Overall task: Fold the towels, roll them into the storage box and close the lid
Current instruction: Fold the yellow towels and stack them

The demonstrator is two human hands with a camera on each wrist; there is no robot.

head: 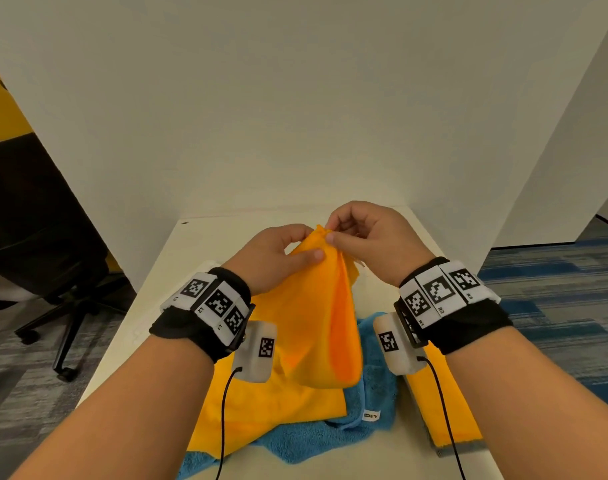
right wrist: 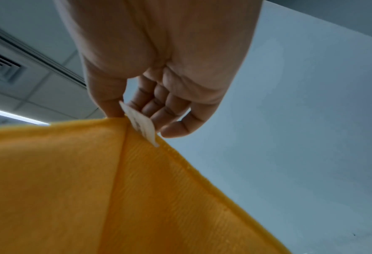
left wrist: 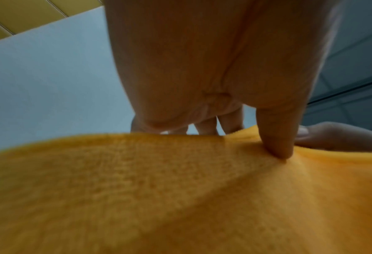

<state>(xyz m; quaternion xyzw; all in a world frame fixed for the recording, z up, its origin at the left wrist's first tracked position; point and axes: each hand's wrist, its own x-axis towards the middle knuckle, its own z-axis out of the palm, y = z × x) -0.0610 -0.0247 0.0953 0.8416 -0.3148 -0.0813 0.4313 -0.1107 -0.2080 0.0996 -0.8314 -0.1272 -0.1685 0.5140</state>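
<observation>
Taking the worktop (head: 392, 455) as the landmark, the orange towel (head: 316, 327) hangs lifted above its middle, held up by one bunched top corner so the cloth droops in long folds toward the towels lying below. The left hand (head: 282, 254) pinches that corner from the left, thumb pressed into the pile with the fingers behind the cloth, as the left wrist view also shows. The right hand (head: 368, 237) pinches the same top edge from the right between thumb and forefinger, its other fingers loosely curled; in the right wrist view a small white label (right wrist: 141, 123) sewn to the hem sticks out just beside that pinch. Flat on the worktop under the hanging cloth lies a second orange towel (head: 261, 410), spread and rumpled, partly over a blue towel (head: 375, 393) that shows a white tag. Toward the worktop's right edge lies another orange piece with a grey border (head: 444, 417); I cannot tell whether it is a towel, a folded one, or something else. No storage box or lid is in view in any picture. By my reading the task is at its start: the person seems to be finding the corners of one towel in order to make its first fold. Nothing shows as rolled or boxed, so folding, rolling, packing and closing the lid all remain.
</observation>
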